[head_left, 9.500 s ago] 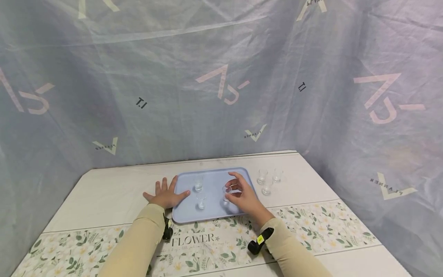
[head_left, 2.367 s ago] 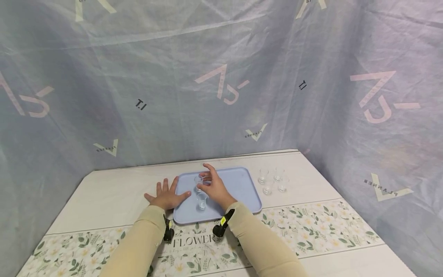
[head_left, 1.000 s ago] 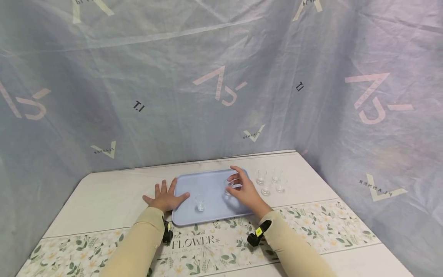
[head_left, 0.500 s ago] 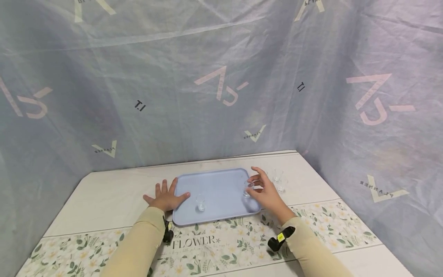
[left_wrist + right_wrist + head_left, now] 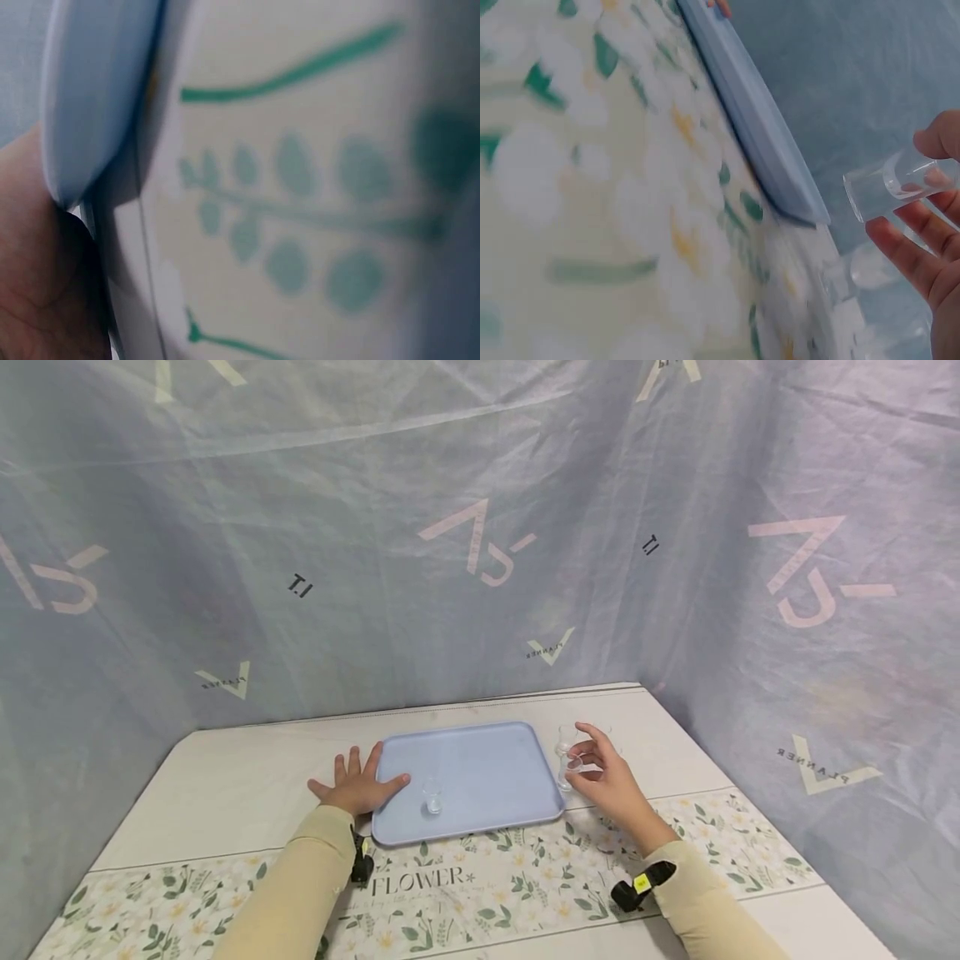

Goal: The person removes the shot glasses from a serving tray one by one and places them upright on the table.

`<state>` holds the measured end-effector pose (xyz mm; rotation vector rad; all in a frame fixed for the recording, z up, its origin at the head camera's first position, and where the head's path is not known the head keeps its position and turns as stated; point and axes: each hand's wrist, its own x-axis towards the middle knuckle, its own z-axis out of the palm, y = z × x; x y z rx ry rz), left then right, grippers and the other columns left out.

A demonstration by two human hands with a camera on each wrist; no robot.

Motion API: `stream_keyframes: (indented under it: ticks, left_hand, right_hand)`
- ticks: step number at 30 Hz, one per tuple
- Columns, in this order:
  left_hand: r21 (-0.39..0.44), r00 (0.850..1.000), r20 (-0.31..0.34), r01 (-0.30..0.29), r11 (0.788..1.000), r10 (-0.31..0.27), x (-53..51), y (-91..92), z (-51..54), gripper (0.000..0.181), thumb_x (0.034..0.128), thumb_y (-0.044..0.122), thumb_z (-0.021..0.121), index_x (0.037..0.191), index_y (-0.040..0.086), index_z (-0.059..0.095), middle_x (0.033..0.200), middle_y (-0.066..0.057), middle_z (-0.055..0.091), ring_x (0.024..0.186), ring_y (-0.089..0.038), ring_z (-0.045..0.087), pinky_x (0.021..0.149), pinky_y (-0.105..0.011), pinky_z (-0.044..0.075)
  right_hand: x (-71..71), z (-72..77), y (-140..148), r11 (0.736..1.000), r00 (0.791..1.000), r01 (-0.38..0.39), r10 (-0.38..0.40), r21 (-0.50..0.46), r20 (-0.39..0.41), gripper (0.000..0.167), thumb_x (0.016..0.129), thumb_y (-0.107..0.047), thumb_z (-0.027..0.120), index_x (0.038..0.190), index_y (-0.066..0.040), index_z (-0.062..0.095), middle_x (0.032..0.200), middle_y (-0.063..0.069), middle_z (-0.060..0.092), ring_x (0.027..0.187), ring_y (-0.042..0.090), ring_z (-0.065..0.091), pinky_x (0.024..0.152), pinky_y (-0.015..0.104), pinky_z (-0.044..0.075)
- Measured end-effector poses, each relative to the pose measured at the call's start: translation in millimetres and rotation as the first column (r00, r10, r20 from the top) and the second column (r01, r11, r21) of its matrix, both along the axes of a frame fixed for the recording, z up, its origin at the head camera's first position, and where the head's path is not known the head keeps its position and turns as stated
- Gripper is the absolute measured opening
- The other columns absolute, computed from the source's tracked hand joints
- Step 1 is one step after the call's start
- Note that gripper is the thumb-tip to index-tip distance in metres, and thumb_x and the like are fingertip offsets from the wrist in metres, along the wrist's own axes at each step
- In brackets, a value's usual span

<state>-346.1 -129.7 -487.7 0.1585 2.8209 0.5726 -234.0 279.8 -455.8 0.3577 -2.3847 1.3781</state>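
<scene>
My right hand [image 5: 611,785] pinches a small clear shot glass [image 5: 874,191] between thumb and fingers, just past the right edge of the blue tray [image 5: 487,777]. In the right wrist view the glass lies between the thumb above and the fingers below. Spread flat at the tray's left side, my left hand [image 5: 358,789] has its thumb over the rim. One more shot glass [image 5: 432,799] stands upright on the tray, near the left thumb. The left wrist view catches only part of that hand beside the tray's edge.
Several more clear glasses [image 5: 566,739] stand on the white table right of the tray, partly hidden by my right hand. A floral printed band [image 5: 675,852] crosses the table's front. Grey cloth [image 5: 375,568] hangs behind and along both sides.
My right hand has carried a shot glass from the tray's left part rightward past its right edge. Earlier it moved another glass to the group at right. My left hand has stayed in place.
</scene>
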Motion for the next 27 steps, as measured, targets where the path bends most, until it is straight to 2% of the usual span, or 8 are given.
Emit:
stream_keyframes:
  ticks: [3, 7, 11, 19, 21, 27]
  left_hand:
    - [-0.001, 1.0, -0.002, -0.003, 1.0, 0.003, 2.9, 1.7, 5.1, 0.105, 0.0881, 0.081, 0.045, 0.165, 0.022, 0.003, 0.167, -0.024, -0.01, 0.15, -0.049, -0.015, 0.099, -0.082, -0.019]
    - [-0.015, 1.0, -0.004, 0.001, 1.0, -0.001, 7.3, 3.3, 11.0, 0.1, 0.0924, 0.075, 0.046, 0.165, 0.021, 0.004, 0.167, -0.025, -0.008, 0.15, -0.05, -0.013, 0.1, -0.083, -0.015]
    - [-0.013, 1.0, -0.009, 0.001, 1.0, -0.001, 11.9, 4.0, 15.3, 0.1, 0.0926, 0.075, 0.046, 0.165, 0.02, 0.005, 0.166, -0.026, -0.007, 0.15, -0.051, -0.012, 0.101, -0.083, -0.014]
    - [-0.004, 1.0, -0.008, 0.001, 1.0, -0.002, 9.5, 2.6, 13.1, 0.103, 0.09, 0.079, 0.045, 0.165, 0.021, 0.005, 0.167, -0.025, -0.007, 0.151, -0.05, -0.011, 0.101, -0.082, -0.015]
    - [-0.007, 1.0, 0.001, -0.003, 1.0, 0.003, 11.1, 3.8, 15.6, 0.102, 0.0908, 0.077, 0.045, 0.165, 0.02, 0.005, 0.167, -0.025, -0.007, 0.151, -0.049, -0.012, 0.101, -0.082, -0.016]
    - [0.005, 1.0, -0.001, -0.006, 1.0, 0.006, 10.7, 3.4, 14.5, 0.102, 0.0907, 0.077, 0.046, 0.165, 0.02, 0.005, 0.167, -0.025, -0.008, 0.15, -0.05, -0.012, 0.1, -0.082, -0.017]
  right_hand:
    - [-3.4, -13.6, 12, 0.999, 1.0, 0.024, -0.024, 0.035, -0.006, 0.083, 0.087, 0.01, 0.072, 0.156, -0.011, 0.032, 0.114, 0.021, 0.061, 0.101, 0.037, 0.064, 0.082, 0.039, 0.059]
    - [0.0, -18.7, 23, 0.998, 1.0, 0.028, -0.028, 0.056, -0.001, 0.084, 0.087, 0.007, 0.074, 0.156, -0.017, 0.033, 0.113, 0.015, 0.062, 0.1, 0.03, 0.065, 0.082, 0.035, 0.059]
    - [3.3, -22.0, 30, 0.998, 1.0, 0.027, -0.028, 0.064, 0.011, 0.084, 0.087, 0.004, 0.075, 0.156, -0.019, 0.033, 0.112, 0.012, 0.062, 0.1, 0.028, 0.065, 0.081, 0.036, 0.059]
    - [3.9, -31.4, 38, 0.995, 0.998, 0.05, -0.052, 0.086, 0.027, 0.086, 0.085, 0.005, 0.075, 0.156, -0.017, 0.032, 0.111, 0.011, 0.061, 0.099, 0.026, 0.065, 0.08, 0.033, 0.059]
    - [4.1, -32.4, 38, 0.995, 0.998, 0.047, -0.05, 0.087, 0.03, 0.086, 0.085, 0.005, 0.075, 0.156, -0.017, 0.032, 0.112, 0.012, 0.06, 0.099, 0.027, 0.065, 0.08, 0.032, 0.059]
    - [3.4, -36.0, 39, 0.996, 0.998, 0.04, -0.043, 0.079, 0.039, 0.084, 0.087, 0.005, 0.075, 0.155, -0.017, 0.033, 0.113, 0.014, 0.06, 0.101, 0.031, 0.064, 0.082, 0.039, 0.059]
